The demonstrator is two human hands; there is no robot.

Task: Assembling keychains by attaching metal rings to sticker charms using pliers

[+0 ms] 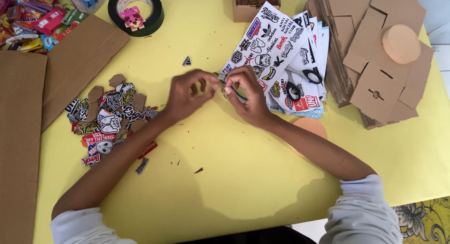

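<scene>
Between my two hands, at the middle of the yellow table (243, 178), I pinch a small cut-out sticker (221, 78). It is tiny and mostly hidden by my fingers; only a pale edge with a dark print shows, so I cannot tell its shape. My left hand (190, 96) is closed on it with thumb and fingertips from the left, and my right hand (246, 96) nips it from the right, fingers curled in.

Just beyond my right hand lies a fanned stack of glossy sticker sheets (276, 52), white with black, red and blue printed badges. A pair of black-handled scissors (304, 80) rests on them. Left of my left arm sits a loose pile of cut stickers (108, 120), mixed with small brown cardboard bits. At the far right stand flat, die-cut cardboard blanks (375, 70), dull brown, with a round peach-coloured sponge (401, 44) on top. A black tape roll (136, 12) lies at the far edge.
</scene>
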